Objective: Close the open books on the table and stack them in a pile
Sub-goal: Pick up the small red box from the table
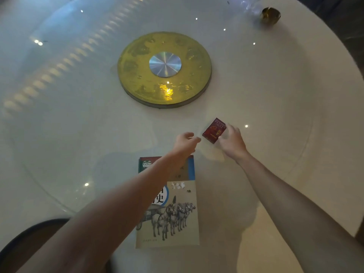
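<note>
Gripping the small red book (214,130), right hand (232,141); left hand (185,141) loosely curled, empty.

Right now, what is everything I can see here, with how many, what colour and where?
Table: one, white, glossy, round, fills the view.
Turntable disc: one, gold with a silver centre, middle of the table.
Small ornament: one, dark gold, far right near the table edge; too blurred to identify.
Large book: one, closed, beige cover with grey horses, lying on another book.
Lower book: one, green and blue cover, only its top strip shows.
Small book: one, dark red, beyond the stack.
Chair: one, dark, bottom left corner.
Left hand: one, reaching toward the small book, empty.
Right hand: one, gripping the small book's right side.
</note>
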A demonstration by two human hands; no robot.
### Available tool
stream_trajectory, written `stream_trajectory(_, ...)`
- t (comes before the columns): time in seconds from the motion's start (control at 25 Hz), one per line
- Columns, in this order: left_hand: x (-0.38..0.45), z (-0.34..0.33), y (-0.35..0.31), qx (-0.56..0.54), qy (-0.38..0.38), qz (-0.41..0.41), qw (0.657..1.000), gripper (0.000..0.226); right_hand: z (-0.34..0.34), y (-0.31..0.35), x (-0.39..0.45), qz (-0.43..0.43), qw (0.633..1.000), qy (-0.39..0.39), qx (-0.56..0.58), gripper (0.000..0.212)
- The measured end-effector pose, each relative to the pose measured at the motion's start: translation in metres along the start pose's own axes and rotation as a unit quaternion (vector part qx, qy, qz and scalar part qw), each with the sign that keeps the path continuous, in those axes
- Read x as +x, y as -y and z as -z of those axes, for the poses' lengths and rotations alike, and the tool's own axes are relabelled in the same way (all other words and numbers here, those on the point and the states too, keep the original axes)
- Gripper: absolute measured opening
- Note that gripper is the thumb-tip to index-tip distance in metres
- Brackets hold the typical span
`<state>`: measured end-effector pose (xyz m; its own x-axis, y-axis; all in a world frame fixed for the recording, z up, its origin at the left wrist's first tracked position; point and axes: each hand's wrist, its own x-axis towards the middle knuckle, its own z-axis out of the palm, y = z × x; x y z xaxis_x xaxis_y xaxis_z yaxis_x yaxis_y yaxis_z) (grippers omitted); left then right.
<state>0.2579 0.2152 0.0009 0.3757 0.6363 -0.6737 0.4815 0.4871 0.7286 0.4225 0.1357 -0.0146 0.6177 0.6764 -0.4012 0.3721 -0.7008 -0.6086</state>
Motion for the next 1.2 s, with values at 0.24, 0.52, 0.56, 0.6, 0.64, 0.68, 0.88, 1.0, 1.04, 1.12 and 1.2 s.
stream_trajectory(0.24,0.033,-0.032,0.001,-0.023,0.001,0.042,0.999,0.057,0.007,-0.009,0.031,0.023,0.998,0.028,-0.047,0.060)
stream_trajectory(0.52,0.012,-0.034,-0.003,-0.057,-0.052,0.008,0.997,0.046,0.005,-0.003,0.010,-0.024,0.992,0.002,0.120,0.017)
stream_trajectory(0.56,0.004,-0.026,-0.005,-0.049,-0.062,-0.002,0.997,0.047,0.005,0.004,0.003,-0.021,0.990,0.003,0.138,0.016)
stream_trajectory(0.6,-0.005,-0.018,-0.006,-0.042,-0.075,-0.012,0.996,0.048,0.005,0.011,-0.005,-0.015,0.988,0.004,0.154,0.014)
stream_trajectory(0.64,-0.015,-0.008,-0.005,-0.035,-0.089,-0.025,0.995,0.048,0.004,0.020,-0.015,-0.008,0.986,0.007,0.168,0.013)
stream_trajectory(0.68,-0.028,0.003,-0.004,-0.028,-0.106,-0.041,0.993,0.047,0.001,0.029,-0.027,0.001,0.984,0.011,0.178,0.013)
stream_trajectory(0.88,-0.094,0.080,0.029,-0.038,-0.190,-0.079,0.978,0.036,-0.042,0.084,-0.095,0.030,0.980,0.053,0.189,0.014)
stream_trajectory(1.0,-0.139,0.139,0.076,-0.079,-0.232,-0.062,0.968,0.034,-0.096,0.120,-0.142,0.049,0.982,0.100,0.152,0.014)
stream_trajectory(1.04,-0.152,0.155,0.095,-0.091,-0.247,-0.054,0.963,0.034,-0.115,0.130,-0.158,0.052,0.980,0.123,0.146,0.015)
stream_trajectory(1.12,-0.180,0.191,0.135,-0.107,-0.274,-0.032,0.955,0.034,-0.157,0.146,-0.191,0.062,0.974,0.176,0.125,0.016)
stream_trajectory(1.2,-0.207,0.223,0.179,-0.119,-0.303,-0.013,0.945,0.032,-0.200,0.156,-0.225,0.077,0.970,0.215,0.085,0.014)
